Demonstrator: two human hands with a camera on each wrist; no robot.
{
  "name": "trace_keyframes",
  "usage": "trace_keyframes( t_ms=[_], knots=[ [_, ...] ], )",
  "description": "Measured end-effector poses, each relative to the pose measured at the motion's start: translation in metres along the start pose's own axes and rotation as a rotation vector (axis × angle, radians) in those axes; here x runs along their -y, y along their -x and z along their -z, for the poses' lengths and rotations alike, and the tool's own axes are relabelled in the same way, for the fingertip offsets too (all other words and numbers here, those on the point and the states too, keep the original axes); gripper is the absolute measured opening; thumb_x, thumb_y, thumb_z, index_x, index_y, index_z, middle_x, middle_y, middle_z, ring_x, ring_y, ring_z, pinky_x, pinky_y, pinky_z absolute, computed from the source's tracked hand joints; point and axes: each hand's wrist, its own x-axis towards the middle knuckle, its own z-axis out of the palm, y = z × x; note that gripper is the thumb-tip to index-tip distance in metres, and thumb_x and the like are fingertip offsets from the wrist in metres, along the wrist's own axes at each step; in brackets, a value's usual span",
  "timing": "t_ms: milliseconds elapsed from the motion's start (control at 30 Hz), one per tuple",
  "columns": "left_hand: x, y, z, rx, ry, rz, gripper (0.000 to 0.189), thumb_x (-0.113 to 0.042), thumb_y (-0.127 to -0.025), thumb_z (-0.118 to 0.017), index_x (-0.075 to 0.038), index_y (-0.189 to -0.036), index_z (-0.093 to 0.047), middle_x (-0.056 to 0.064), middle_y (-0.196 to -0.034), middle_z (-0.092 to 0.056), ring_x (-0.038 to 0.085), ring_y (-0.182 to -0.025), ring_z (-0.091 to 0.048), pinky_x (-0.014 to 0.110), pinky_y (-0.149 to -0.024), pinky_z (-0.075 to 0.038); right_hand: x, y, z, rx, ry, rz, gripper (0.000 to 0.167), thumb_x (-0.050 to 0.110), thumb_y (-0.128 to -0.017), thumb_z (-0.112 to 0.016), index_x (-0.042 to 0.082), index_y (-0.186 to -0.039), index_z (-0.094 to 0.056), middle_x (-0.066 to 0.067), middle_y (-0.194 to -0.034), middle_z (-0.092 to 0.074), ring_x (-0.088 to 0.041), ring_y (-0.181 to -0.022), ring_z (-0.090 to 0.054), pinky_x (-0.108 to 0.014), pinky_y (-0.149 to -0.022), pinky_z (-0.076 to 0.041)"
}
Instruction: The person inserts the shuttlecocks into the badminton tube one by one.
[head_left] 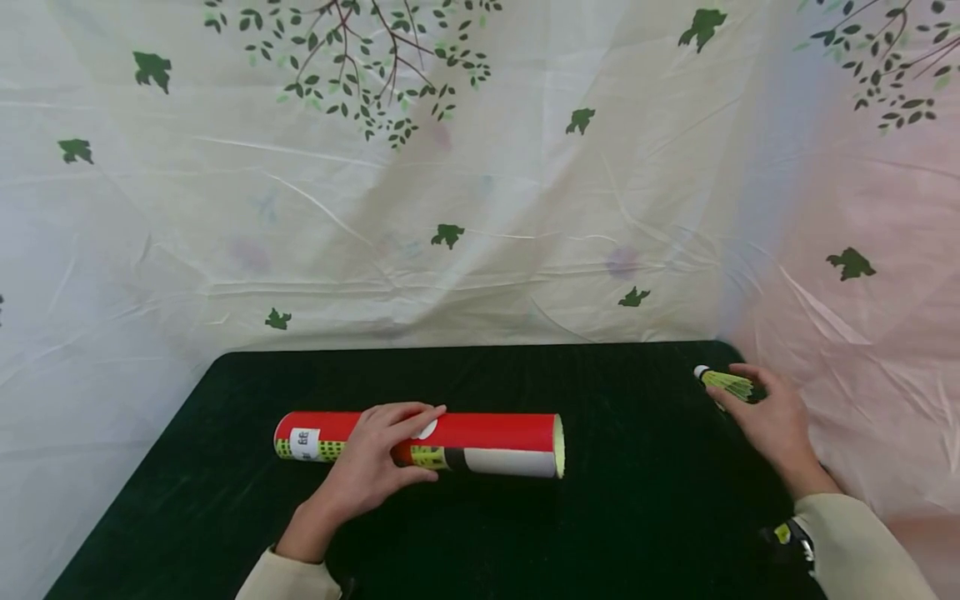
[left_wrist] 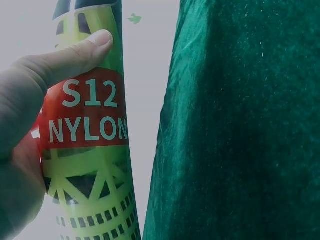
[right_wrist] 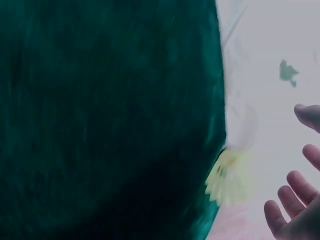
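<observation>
A long cylindrical shuttlecock tube (head_left: 495,433), red with yellow-green and white areas, lies sideways across the dark green table. My left hand (head_left: 375,454) holds it around the middle, thumb on the near side and fingers over the top. In the left wrist view the tube (left_wrist: 92,172) reads "S12 NYLON". A yellow-green shuttlecock (head_left: 727,383) with a white tip lies by the table's far right corner. Around its skirt end stands my right hand (head_left: 776,421), thumb and fingers parted. The right wrist view shows the shuttlecock (right_wrist: 227,175) apart from the spread fingers (right_wrist: 300,187).
The dark green cloth-covered table (head_left: 637,517) has rounded far corners. Behind it and to both sides hangs a pale curtain (head_left: 510,183) printed with leaves and green birds. The right hand is close to the table's right edge.
</observation>
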Motion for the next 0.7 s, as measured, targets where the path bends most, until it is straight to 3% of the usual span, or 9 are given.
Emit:
trace_keyframes(
  t_ms=[133, 500, 700],
  knots=[
    [-0.001, 0.0, 0.0, -0.001, -0.002, 0.002, 0.09, -0.029, -0.074, -0.091, -0.048, -0.148, -0.045, -0.006, -0.139, -0.054, 0.02, -0.124, -0.046, 0.055, -0.106, -0.035, -0.017, -0.007, -0.001, 0.01, 0.053, -0.015, 0.06, 0.034, -0.094, -0.072, -0.008, -0.133, -0.053, -0.037, -0.133, -0.047, -0.053, -0.12, -0.042, -0.069, -0.094, -0.032],
    [-0.001, 0.0, -0.001, 0.01, 0.015, 0.014, 0.088, -0.03, -0.075, -0.091, -0.05, -0.147, -0.044, -0.007, -0.139, -0.053, 0.018, -0.125, -0.045, 0.055, -0.105, -0.036, -0.04, -0.013, -0.006, 0.072, 0.107, -0.052, 0.061, 0.036, -0.095, -0.069, -0.013, -0.128, -0.053, -0.038, -0.121, -0.049, -0.052, -0.108, -0.045, -0.062, -0.083, -0.036],
    [0.0, 0.0, -0.002, 0.005, 0.008, 0.009, 0.089, -0.029, -0.074, -0.091, -0.05, -0.147, -0.044, -0.008, -0.139, -0.053, 0.017, -0.124, -0.045, 0.054, -0.105, -0.036, -0.045, -0.015, -0.007, 0.084, 0.119, -0.083, 0.063, 0.037, -0.097, -0.066, -0.013, -0.131, -0.049, -0.038, -0.124, -0.043, -0.053, -0.11, -0.039, -0.065, -0.085, -0.034]
  ],
)
